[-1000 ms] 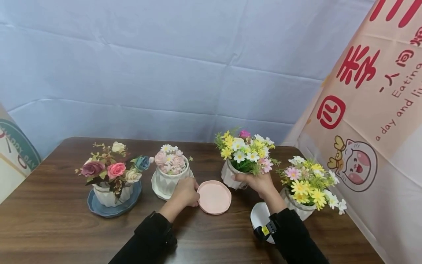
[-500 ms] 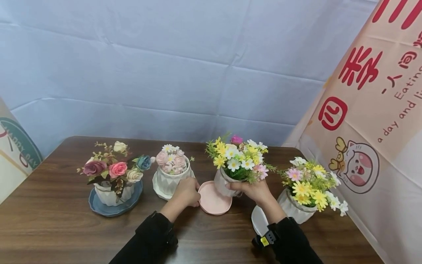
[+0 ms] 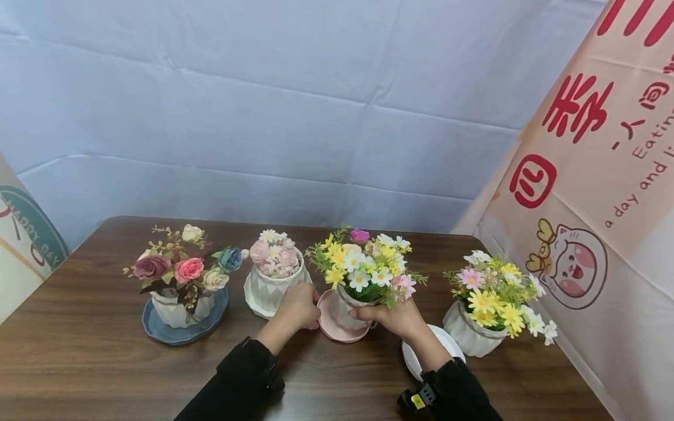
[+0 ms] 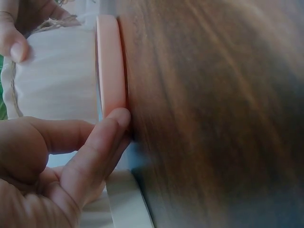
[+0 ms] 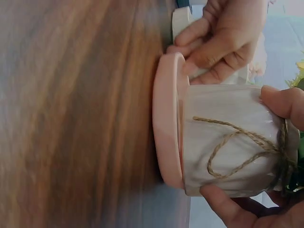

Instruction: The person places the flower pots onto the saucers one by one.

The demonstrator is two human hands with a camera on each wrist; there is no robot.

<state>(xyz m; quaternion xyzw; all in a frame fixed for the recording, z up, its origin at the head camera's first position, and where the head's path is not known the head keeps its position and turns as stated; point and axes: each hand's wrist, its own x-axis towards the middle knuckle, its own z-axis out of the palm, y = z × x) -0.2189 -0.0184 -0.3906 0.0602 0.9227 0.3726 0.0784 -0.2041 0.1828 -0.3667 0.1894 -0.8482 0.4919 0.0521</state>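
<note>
At the table's middle, my left hand pinches the left rim of a pink saucer. My right hand grips a whitish flowerpot of yellow, white and pink artificial flowers. A twine bow is tied round this pot. The pot is over the saucer; in the right wrist view its base is close against the saucer's inside, with one edge near the rim. Whether the base bears fully on it I cannot tell. My left fingers are at the saucer's edge in the left wrist view.
Left stands a rose pot on a blue saucer. Beside my left hand, a pale pink flower pot sits on a white saucer. A white plate lies under my right forearm, near another flowerpot.
My right hand has carried the flowerpot left and down, from beside the pink saucer to over it. More of the white plate shows. My left hand has stayed at the saucer's rim.
</note>
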